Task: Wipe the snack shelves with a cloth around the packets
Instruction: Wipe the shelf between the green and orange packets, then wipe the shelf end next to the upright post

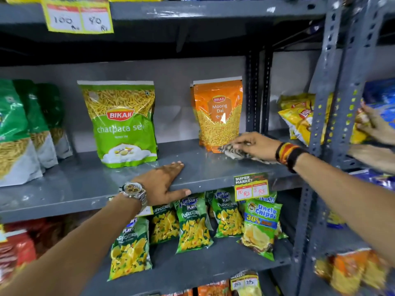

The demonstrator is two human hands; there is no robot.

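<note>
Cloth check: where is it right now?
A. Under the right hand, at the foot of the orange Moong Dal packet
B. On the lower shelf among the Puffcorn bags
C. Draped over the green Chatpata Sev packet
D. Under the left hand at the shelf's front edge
A: the right hand presses the cloth onto the shelf at the base of the Moong Dal packet; the left hand rests bare on the front edge.

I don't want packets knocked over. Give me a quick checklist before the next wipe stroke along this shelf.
1. Cloth under right hand: ok.
2. Left hand bracing the shelf edge: ok.
3. Moong Dal packet upright: ok, but cloth is at its base.
4. Clear shelf between it and the sev packet: ok.
5. Sev packet upright: ok.
6. Dirt behind packets: cannot tell.
</note>
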